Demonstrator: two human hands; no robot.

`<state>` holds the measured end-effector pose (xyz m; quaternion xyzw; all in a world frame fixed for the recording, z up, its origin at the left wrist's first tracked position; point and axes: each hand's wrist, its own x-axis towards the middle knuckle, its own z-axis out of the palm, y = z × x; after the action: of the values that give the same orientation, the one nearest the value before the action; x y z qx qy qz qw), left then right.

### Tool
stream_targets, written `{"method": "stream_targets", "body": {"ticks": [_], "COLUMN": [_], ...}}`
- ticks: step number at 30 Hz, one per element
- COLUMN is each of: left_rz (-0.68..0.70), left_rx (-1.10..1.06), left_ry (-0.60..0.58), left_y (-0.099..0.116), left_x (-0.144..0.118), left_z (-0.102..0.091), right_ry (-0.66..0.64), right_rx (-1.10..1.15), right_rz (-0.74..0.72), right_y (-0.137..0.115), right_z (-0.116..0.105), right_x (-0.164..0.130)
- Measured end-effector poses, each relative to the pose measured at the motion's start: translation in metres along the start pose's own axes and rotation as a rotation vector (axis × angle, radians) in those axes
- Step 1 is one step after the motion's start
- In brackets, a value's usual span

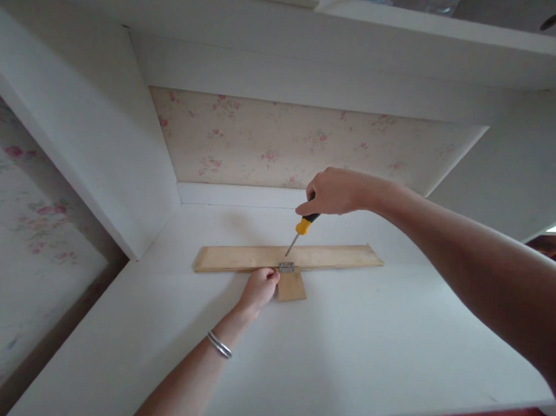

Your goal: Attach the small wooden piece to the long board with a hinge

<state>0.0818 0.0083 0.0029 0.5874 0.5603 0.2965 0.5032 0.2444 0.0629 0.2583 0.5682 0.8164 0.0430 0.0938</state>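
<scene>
Gripping a yellow-handled screwdriver [301, 231], whose lettering, if any, is too small to read, the right hand [333, 191] sets its tip on the hinge [286, 267] joining two wood strips [284, 257] on the white desk [344, 350], left hand [260, 288] fingers seemingly pinching beside it.

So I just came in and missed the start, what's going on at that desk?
A person is working on a small metal hinge where a long wood strip meets a short wood piece on the white desk. The right hand holds a yellow-handled screwdriver, tip down at the hinge. The left hand is at the hinge's left edge.
</scene>
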Motion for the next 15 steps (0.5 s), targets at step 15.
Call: {"method": "stream_targets", "body": {"ticks": [15], "left_rz": [0.269], "left_rx": [0.655], "left_ry": [-0.003], "left_y": [-0.002], "left_x": [-0.027], "left_z": [-0.019], "right_ry": [0.386], "right_rx": [1.124], "right_rz": [0.952], "right_y": [0.175], "right_z": [0.218], "right_x": [-0.16]}}
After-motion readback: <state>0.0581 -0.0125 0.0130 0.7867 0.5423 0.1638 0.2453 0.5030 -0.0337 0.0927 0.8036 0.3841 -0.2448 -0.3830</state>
